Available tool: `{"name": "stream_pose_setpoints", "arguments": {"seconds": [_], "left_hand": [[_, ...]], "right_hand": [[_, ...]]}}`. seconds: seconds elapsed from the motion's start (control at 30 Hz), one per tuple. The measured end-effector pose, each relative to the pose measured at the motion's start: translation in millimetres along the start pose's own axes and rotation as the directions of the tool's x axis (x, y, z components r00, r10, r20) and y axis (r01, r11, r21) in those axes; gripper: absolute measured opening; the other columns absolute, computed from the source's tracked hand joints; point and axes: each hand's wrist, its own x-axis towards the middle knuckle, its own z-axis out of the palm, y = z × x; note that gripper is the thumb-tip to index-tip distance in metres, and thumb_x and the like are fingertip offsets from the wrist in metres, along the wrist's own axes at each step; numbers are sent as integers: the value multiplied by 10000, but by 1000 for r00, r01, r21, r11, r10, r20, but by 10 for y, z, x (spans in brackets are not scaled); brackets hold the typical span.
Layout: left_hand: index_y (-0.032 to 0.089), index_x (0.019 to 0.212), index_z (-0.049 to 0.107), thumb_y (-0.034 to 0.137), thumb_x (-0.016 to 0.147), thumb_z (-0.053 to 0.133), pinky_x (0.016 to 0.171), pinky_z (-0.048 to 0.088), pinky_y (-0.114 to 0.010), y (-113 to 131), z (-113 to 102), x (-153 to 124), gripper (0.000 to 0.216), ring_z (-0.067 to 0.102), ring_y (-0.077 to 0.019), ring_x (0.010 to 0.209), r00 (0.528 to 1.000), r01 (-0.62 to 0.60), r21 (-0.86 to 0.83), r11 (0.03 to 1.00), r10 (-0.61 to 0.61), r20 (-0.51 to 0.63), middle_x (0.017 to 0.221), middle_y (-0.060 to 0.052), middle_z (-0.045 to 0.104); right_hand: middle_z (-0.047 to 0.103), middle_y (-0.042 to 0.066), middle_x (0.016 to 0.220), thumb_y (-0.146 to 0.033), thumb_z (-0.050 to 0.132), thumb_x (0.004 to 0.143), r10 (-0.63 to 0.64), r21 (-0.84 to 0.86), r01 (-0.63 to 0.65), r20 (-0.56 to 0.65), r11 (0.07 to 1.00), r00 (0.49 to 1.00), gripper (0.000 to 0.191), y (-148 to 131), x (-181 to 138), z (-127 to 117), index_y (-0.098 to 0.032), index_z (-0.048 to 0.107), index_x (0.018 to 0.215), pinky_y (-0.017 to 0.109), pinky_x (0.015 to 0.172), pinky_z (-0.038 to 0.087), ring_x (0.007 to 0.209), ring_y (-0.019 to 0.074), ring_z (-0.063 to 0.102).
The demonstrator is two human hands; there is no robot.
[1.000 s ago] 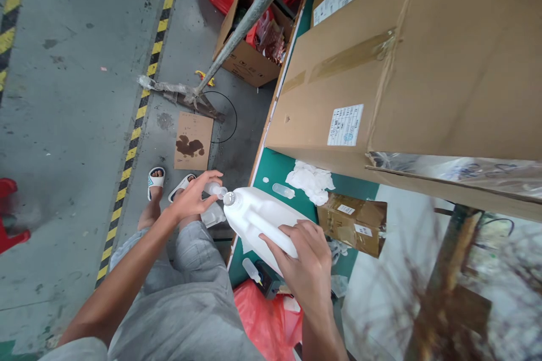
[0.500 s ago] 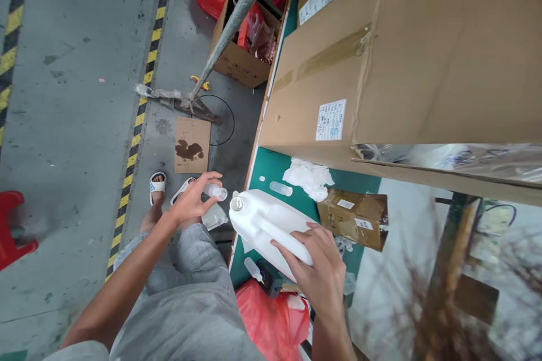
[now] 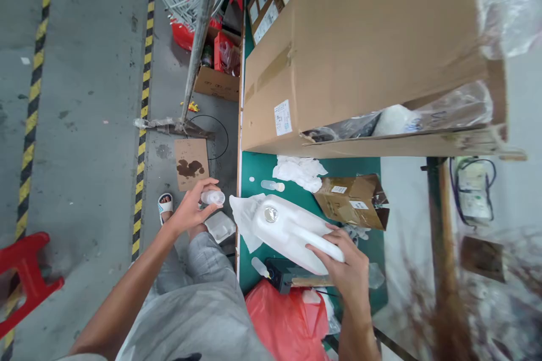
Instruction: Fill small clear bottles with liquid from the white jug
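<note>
My right hand [image 3: 345,265] grips the handle of a white plastic jug [image 3: 292,228] that rests on the green table [image 3: 339,172], its open mouth facing up. My left hand [image 3: 192,208] is closed round a small clear bottle [image 3: 212,197], held out over the floor to the left of the table's edge. The bottle and the jug's mouth are apart. A white cloth [image 3: 245,217] lies under the jug's left end.
A large cardboard box [image 3: 364,56] fills the table's far side. On the table lie a white rag [image 3: 298,172], a small clear bottle [image 3: 272,185], a small brown carton [image 3: 351,200] and a dropper bottle [image 3: 259,266]. A red bag [image 3: 288,318] sits below; a red stool [image 3: 25,276] stands at left.
The jug has swung from tilted toward the small bottle to resting on the table, mouth up. My left hand has drawn slightly away to the left. The view has turned right.
</note>
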Motion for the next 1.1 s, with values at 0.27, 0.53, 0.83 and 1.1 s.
{"name": "stream_pose_setpoints", "arguments": {"seconds": [0.27, 0.53, 0.83, 1.1], "left_hand": [[272, 1407, 652, 471, 859, 1019, 935, 641, -355, 776, 37, 40, 689, 836, -291, 1131, 999, -42, 15, 999, 42, 1, 1161, -101, 886], [293, 1351, 641, 412, 770, 1077, 879, 683, -363, 1499, 211, 51, 737, 881, -273, 1026, 989, -146, -27, 989, 146, -1, 1055, -48, 905], [234, 1308, 625, 554, 665, 1153, 699, 619, -260, 2371, 134, 21, 891, 838, -201, 757, 944, -330, -4, 944, 330, -5, 924, -40, 908], [236, 1347, 611, 746, 701, 1064, 728, 642, -315, 3157, -129, -113, 940, 880, -271, 848, 882, -465, 120, 877, 471, -21, 948, -84, 907]], "right_hand": [[808, 135, 780, -744, 781, 827, 392, 64, -387, -84, 920, 916, 467, 745, -623, -331, -322, 710, 641, 571, 829, 701, 966, 461, 888], [818, 152, 813, -783, 775, 839, 609, 198, -583, -120, 788, 784, 570, 977, -994, -242, -275, 672, 601, 437, 734, 625, 888, 391, 855], [830, 128, 841, -452, 937, 886, 636, 342, -553, -212, 759, 742, 364, 994, -1067, -109, -237, 757, 654, 384, 719, 562, 830, 292, 817], [684, 84, 571, -757, 880, 845, 600, 389, -463, -412, 796, 686, 589, 762, -838, -264, -295, 716, 517, 408, 525, 409, 483, 243, 598]]}}
